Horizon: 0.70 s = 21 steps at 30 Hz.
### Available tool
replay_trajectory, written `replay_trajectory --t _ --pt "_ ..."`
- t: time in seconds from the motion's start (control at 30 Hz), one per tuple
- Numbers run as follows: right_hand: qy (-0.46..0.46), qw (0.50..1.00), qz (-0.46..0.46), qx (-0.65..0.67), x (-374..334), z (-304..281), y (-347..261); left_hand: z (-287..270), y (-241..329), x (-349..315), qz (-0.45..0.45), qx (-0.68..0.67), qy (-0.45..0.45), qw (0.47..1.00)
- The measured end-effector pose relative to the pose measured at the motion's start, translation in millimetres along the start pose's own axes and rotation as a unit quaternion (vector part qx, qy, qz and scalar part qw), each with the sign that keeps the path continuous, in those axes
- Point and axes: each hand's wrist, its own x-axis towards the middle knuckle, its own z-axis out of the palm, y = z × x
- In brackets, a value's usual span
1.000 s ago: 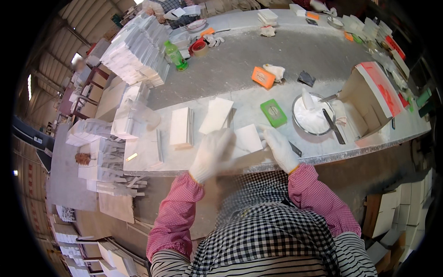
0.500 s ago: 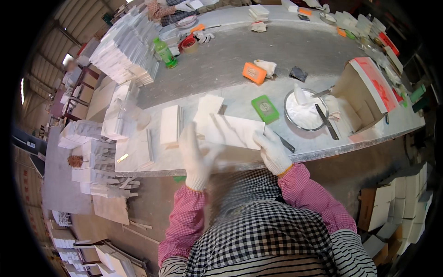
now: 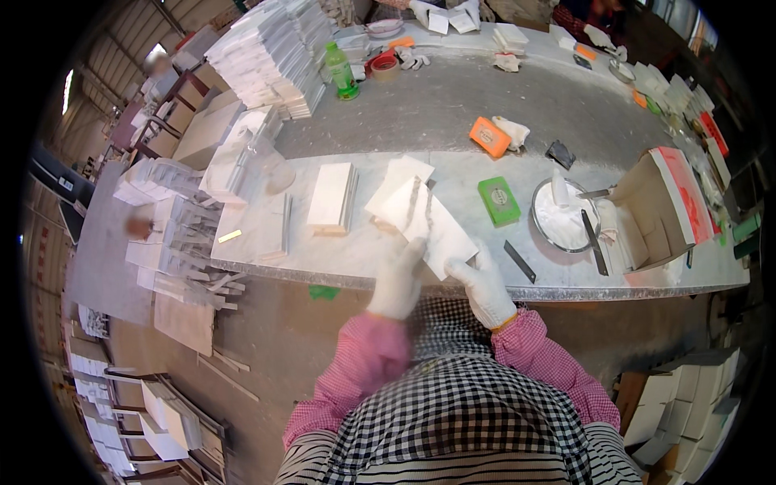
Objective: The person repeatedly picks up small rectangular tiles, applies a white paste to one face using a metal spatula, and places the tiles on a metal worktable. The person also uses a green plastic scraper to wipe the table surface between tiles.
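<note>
A white rectangular marble-look tile (image 3: pixel 450 239) with grey-brown veins lies slanted over another white tile (image 3: pixel 406 167) near the table's front edge. My right hand (image 3: pixel 487 289), in a white glove, is closed on its near right corner, the thumb on top. My left hand (image 3: pixel 397 280), also gloved and slightly blurred, is at the tile's near left edge. Its fingers point toward the tile, but their grip is unclear. To the right lie a flat dark blade (image 3: pixel 520 262) and a metal bowl of white paste (image 3: pixel 546 234) with spreading tools resting in it.
A small tile stack (image 3: pixel 330 196) stands left of the work. Green (image 3: pixel 499 202) and orange (image 3: pixel 490 137) boxes, a cardboard box (image 3: pixel 634 212) and a green bottle (image 3: pixel 342 73) are on the table. Tall tile stacks (image 3: pixel 263 61) rise at the far left. Other gloved hands (image 3: pixel 443 16) work across the table.
My left hand has moved right to the tile's edge. The tile has turned clockwise, its right end now nearer me. My view has shifted, and co-workers' hands show at the top.
</note>
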Motion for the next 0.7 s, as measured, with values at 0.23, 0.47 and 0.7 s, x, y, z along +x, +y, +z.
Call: replay_trajectory --t 0.23,0.47,0.7 --pt "-0.001 0.996 0.038 -0.086 -1 -4 -9 -19 4 13 0.054 0.015 0.008 0.998" --pt "-0.019 0.997 0.038 -0.063 1 -13 -2 -22 10 15 0.038 0.021 -0.01 0.999" --pt "-0.014 0.998 0.059 -0.018 3 -16 2 -25 11 17 0.025 0.018 -0.014 0.999"
